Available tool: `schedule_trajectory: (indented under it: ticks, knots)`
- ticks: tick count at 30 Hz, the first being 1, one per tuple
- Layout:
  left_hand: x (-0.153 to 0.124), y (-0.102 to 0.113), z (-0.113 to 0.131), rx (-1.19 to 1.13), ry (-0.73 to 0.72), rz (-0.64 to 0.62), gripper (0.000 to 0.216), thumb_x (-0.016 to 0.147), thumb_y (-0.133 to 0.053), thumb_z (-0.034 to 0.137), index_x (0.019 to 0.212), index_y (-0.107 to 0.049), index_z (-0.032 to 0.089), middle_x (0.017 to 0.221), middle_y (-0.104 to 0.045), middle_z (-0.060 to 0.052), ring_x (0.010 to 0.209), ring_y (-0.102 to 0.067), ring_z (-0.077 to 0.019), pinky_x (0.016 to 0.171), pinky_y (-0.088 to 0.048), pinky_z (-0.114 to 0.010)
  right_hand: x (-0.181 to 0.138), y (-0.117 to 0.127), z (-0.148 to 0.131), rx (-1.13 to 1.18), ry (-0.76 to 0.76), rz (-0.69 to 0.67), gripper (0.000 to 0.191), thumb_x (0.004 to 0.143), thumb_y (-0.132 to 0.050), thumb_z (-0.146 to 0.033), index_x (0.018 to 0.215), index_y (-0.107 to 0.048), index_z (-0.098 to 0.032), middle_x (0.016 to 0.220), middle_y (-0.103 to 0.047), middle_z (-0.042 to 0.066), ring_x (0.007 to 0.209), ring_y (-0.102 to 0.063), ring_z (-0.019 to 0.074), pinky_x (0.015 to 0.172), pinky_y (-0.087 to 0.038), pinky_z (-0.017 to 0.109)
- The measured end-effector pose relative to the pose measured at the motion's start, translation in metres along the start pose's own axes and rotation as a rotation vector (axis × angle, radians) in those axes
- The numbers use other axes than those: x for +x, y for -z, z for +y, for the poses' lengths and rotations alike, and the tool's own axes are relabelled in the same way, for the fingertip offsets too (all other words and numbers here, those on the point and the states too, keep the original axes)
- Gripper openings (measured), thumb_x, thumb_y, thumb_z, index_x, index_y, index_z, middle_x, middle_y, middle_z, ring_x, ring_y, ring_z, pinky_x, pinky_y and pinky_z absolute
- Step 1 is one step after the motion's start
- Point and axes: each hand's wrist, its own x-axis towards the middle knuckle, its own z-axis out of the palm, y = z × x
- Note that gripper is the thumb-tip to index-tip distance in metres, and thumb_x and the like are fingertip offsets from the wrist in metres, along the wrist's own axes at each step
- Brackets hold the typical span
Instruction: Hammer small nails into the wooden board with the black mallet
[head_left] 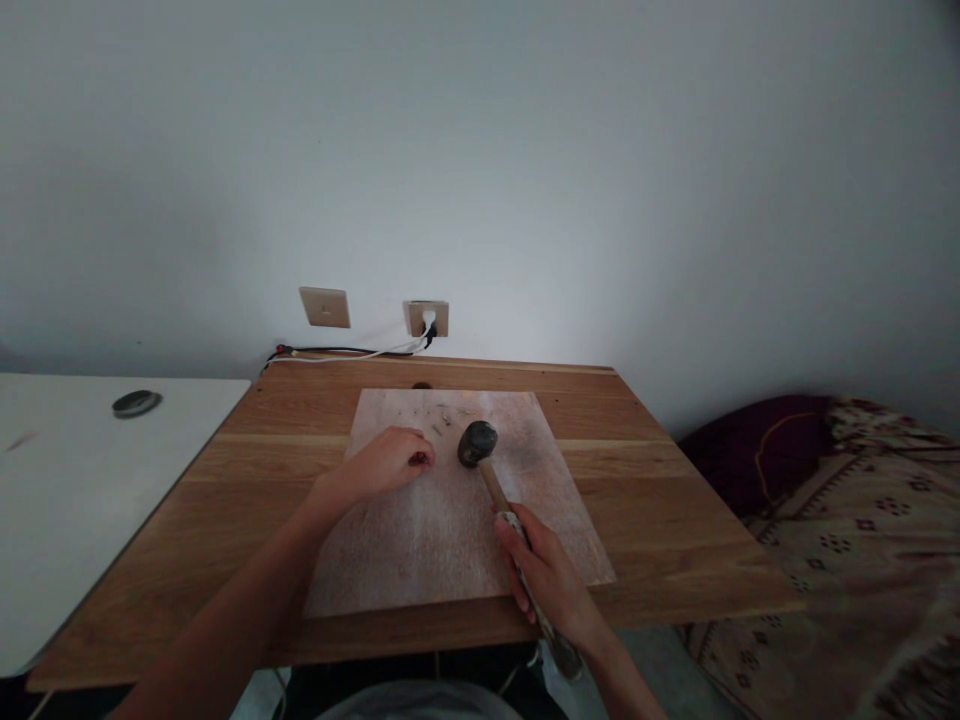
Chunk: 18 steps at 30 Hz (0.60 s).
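Observation:
My right hand (540, 570) is wrapped around the wooden handle of a hammer (478, 443). Its thick dark head is over the middle of a pale, worn board (405, 550), and the lower handle sticks out below my palm. Left of the hammer head, my left hand (394, 457) is closed low over the board. A small dark reddish spot shows at its fingertips, too small to name. Several small dark bits (444, 415) lie scattered on the board just beyond my left hand.
The board lies on a wooden table (652, 520) against a wall. Plugged cables (360, 351) run along the back edge from a wall socket (426, 318). A white table (67, 500) with a round grey object (136, 403) stands left; patterned fabric (847, 540) lies right.

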Motion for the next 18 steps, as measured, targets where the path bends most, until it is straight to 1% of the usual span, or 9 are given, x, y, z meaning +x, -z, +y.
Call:
schedule_trajectory:
  ticks: [4,7,12,15,18]
  knots:
    - [0.002,-0.003,-0.004,0.003,0.011,0.005,0.022,0.083,-0.056,0.009,0.084,-0.075,0.02,0.087,-0.075,-0.005,0.084,-0.068,-0.021,0.079,-0.047,-0.03,-0.001,0.0,-0.002,-0.003,-0.005,-0.003,0.049,0.094,-0.047,-0.072,0.094,-0.05,-0.023,0.063,-0.048,-0.01,0.033,-0.042,0.005,0.025,-0.031,0.013]
    - [0.003,-0.006,-0.007,-0.014,0.005,0.009,0.02,0.085,-0.059,0.011,0.085,-0.076,0.02,0.089,-0.075,-0.005,0.085,-0.069,-0.0211,0.08,-0.049,-0.03,-0.001,0.0,-0.003,-0.007,-0.006,-0.002,0.05,0.094,-0.047,-0.073,0.096,-0.051,-0.023,0.063,-0.049,-0.01,0.034,-0.043,0.0051,0.025,-0.031,0.013]
    - [-0.001,-0.014,-0.006,-0.158,0.003,0.076,0.018,0.09,-0.061,0.019,0.091,-0.078,0.021,0.098,-0.076,-0.006,0.093,-0.07,-0.02,0.087,-0.051,-0.03,-0.001,0.001,0.0,-0.011,-0.017,0.0,0.051,0.093,-0.047,-0.074,0.095,-0.05,-0.023,0.058,-0.046,-0.011,0.033,-0.041,0.0062,0.026,-0.031,0.014]
    - [-0.005,-0.02,-0.003,-0.218,0.079,0.169,0.02,0.088,-0.063,0.019,0.104,-0.076,0.022,0.1,-0.077,-0.005,0.091,-0.071,-0.0196,0.088,-0.052,-0.031,-0.004,0.0,0.001,0.002,0.0,-0.008,0.051,0.093,-0.048,-0.073,0.103,-0.052,-0.023,0.058,-0.048,-0.011,0.033,-0.04,0.0066,0.026,-0.032,0.014]
    - [-0.008,-0.022,0.001,-0.313,0.16,0.221,0.031,0.083,-0.067,0.018,0.113,-0.069,0.021,0.092,-0.077,-0.003,0.085,-0.072,-0.0189,0.084,-0.054,-0.031,-0.008,-0.004,-0.002,0.02,0.025,-0.051,0.051,0.096,-0.047,-0.07,0.11,-0.053,-0.021,0.055,-0.047,-0.012,0.031,-0.037,0.0064,0.026,-0.031,0.015]
